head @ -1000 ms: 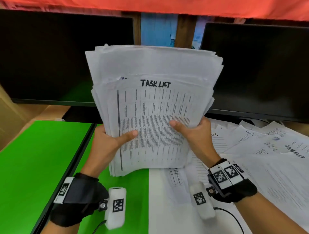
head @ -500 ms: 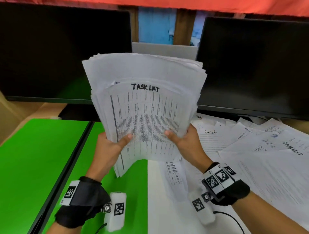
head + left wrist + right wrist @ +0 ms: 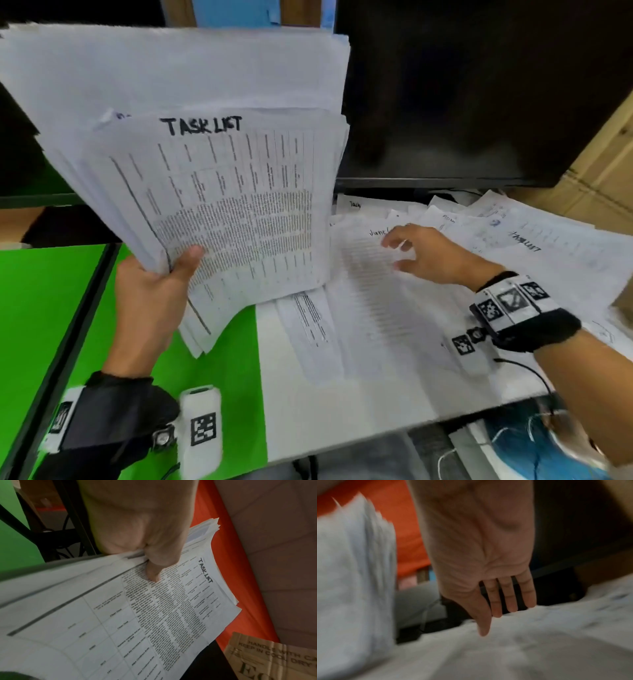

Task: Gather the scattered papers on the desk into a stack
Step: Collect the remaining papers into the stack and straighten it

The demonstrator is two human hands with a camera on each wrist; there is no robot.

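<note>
Left hand (image 3: 150, 301) grip holds the paper stack (image 3: 219, 192) upright. Right hand (image 3: 431, 255), grip wide and holding nothing, hovers over loose papers (image 3: 394, 318) right of the stack.

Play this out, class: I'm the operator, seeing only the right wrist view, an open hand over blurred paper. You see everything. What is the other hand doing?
Observer: The left hand grips the stack by its lower left corner.
Operator: Anything written on it?
Observer: "TASK LIST", handwritten on the front sheet above a printed table.
Operator: Which sheet is my hand over?
Observer: The right hand is over a lined sheet headed "June".
</note>
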